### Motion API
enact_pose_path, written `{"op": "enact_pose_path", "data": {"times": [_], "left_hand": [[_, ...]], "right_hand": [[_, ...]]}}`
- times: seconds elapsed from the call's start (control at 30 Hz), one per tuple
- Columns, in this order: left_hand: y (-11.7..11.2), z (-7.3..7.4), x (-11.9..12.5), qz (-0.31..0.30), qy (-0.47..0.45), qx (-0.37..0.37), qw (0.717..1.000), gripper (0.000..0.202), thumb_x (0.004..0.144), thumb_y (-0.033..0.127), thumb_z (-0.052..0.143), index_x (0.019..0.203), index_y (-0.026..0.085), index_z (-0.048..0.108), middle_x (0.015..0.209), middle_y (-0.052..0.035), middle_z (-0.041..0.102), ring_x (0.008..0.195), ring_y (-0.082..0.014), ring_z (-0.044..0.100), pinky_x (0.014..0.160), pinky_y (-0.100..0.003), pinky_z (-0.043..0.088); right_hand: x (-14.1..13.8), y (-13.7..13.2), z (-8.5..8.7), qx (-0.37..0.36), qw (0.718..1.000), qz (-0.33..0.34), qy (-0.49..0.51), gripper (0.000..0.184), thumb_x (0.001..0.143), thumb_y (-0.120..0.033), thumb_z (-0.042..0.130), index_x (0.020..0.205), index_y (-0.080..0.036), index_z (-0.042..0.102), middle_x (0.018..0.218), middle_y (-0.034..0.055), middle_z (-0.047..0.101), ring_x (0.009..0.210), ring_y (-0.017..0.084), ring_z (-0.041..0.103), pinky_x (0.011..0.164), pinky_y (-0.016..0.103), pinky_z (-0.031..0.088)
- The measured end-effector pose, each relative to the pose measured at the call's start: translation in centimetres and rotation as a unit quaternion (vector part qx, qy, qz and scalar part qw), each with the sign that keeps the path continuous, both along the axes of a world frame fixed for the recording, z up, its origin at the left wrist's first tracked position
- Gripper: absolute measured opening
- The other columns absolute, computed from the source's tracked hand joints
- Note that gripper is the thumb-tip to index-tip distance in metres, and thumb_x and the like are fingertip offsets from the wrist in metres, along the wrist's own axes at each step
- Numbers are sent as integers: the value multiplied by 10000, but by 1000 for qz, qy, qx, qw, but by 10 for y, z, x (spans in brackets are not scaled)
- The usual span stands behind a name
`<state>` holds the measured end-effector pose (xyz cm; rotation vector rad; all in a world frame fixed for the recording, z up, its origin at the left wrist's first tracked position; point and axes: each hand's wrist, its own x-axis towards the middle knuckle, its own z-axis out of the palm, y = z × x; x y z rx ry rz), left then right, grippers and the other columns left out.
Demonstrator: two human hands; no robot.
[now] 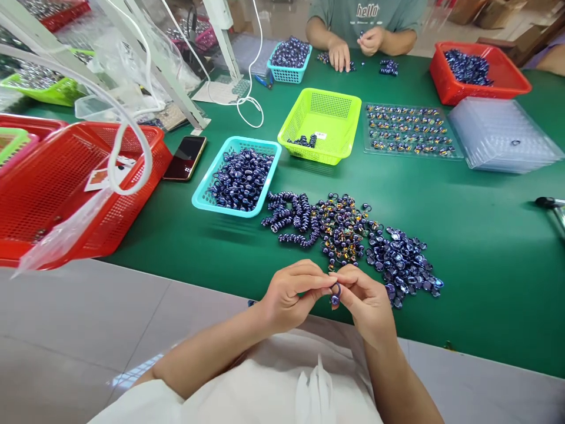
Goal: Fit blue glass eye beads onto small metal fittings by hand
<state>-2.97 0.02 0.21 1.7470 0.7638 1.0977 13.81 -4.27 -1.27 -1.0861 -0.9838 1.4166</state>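
A small dark-blue shiny ring with a rounded bead-like end is pinched between the fingertips of both my hands, just over the table's front edge. My left hand grips it from the left, closed, and my right hand grips it from the right, also closed. The fingertips hide part of the ring. Right behind my hands lies a heap of similar pieces with orange-yellow parts. To its right spreads a pile of flat dark-blue pieces. Coiled rows of dark-blue rings lie to its left.
A blue basket full of dark rings stands behind the coils, beside a lime-green basket. Farther right are a filled clear tray and stacked clear trays. A phone and red basket lie left. A co-worker's hands work opposite.
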Motion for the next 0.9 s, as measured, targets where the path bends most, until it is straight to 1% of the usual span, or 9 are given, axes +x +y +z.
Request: {"op": "enact_pose_path", "data": {"times": [0.13,0.23,0.3,0.4,0.5,0.57,0.67,0.8,0.9], "left_hand": [[2,-1,-3,-10,5,-31,999,179,885,169,653,995,232,780,816,-78,778,743,-174,678,708,-310,555],[6,2,-6,-45,25,-117,992,137,871,246,688,950,206,792,780,-80,770,714,-169,675,682,-291,544],[10,6,-9,-77,45,-205,975,126,832,270,728,903,188,793,793,-79,771,719,-167,687,682,-276,545],[17,10,-12,-121,49,-334,934,110,774,249,768,835,160,747,795,-65,770,736,-169,712,700,-266,552],[20,12,-14,-135,40,-391,910,191,732,249,798,805,153,650,750,-44,754,719,-168,715,663,-250,536],[20,12,-14,-105,51,-385,916,261,702,272,828,790,155,612,699,-21,723,673,-150,689,619,-228,508],[20,8,-14,-62,67,-310,946,359,628,309,889,850,153,654,761,-23,708,702,-142,655,654,-237,513],[16,-2,-11,-108,30,-190,975,669,530,304,943,1152,222,709,1181,-113,706,1061,-248,664,919,-356,539],[9,-9,-4,-142,-20,-176,974,569,662,289,880,1204,284,707,1294,-101,680,1243,-274,603,1067,-411,467]], "right_hand": [[5,0,-1,-15,1000,18,-11,92,875,-302,699,919,-229,734,840,2,586,652,108,596,526,236,562],[13,-1,1,3,995,66,-74,132,910,-308,651,989,-230,722,867,19,606,685,118,614,575,244,568],[19,-1,5,22,984,102,-144,196,927,-295,621,1100,-249,701,921,38,628,735,132,627,615,252,569],[24,1,11,72,958,153,-233,287,944,-251,575,1214,-282,669,948,48,656,784,149,633,639,256,550],[24,2,11,116,943,167,-263,311,944,-226,557,1225,-290,674,944,51,685,783,156,641,609,252,527],[23,1,8,129,946,148,-259,289,939,-215,561,1189,-286,691,954,52,696,798,161,653,623,258,531],[18,-3,0,137,957,108,-233,243,934,-203,575,1131,-276,696,977,52,698,861,175,669,686,277,548],[8,-10,-6,130,973,70,-179,198,956,-211,531,1109,-268,643,1010,44,692,829,163,688,710,278,559],[0,-16,-7,156,969,36,-186,160,956,-234,508,1068,-256,619,927,35,696,790,168,681,707,285,548]]}}
